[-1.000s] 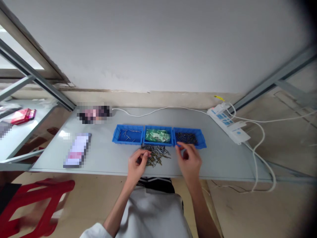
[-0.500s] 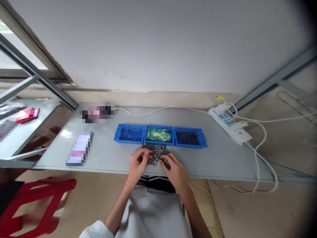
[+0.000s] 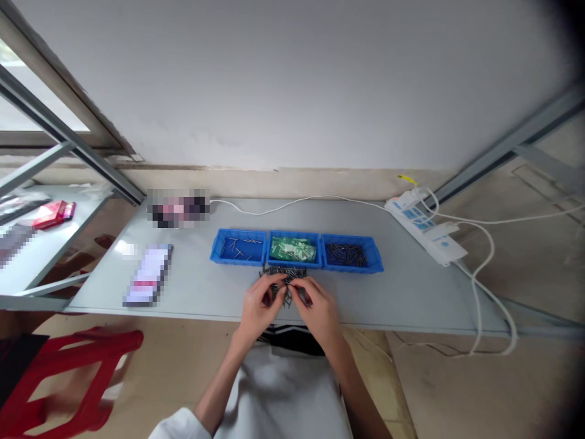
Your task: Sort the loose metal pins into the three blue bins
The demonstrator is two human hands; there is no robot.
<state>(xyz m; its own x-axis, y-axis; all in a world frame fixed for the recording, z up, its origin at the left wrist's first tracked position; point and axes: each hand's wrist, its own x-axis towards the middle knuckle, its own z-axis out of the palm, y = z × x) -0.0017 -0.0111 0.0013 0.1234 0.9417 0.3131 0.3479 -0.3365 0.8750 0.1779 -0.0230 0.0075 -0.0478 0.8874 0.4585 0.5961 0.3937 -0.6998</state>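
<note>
A heap of thin metal screws or nails [image 3: 287, 272] lies on the table in front of the bins, partly covered by my hands. My left hand [image 3: 260, 305] is pinched over the heap's left side. Opposite it, my right hand [image 3: 319, 306] is pinched too, its fingertips almost meeting the left ones. What the fingertips hold is too small to make out. Just beyond the heap stand three joined blue bins: the left bin [image 3: 218, 261] has a few loose pins, the middle bin [image 3: 273, 263] green packets, the right bin [image 3: 377, 263] dark screws or nails.
A phone [image 3: 148, 271] lies on the left of the table [image 3: 196, 292], with a blurred-out object [image 3: 180, 210] behind it. At the right, a white power strip [image 3: 425, 228] trails cables over the edge. A red stool [image 3: 86, 378] stands at lower left.
My hands have come closer together over the heap. The right hand moved left and the left hand slightly right, so their fingertips now almost touch.
</note>
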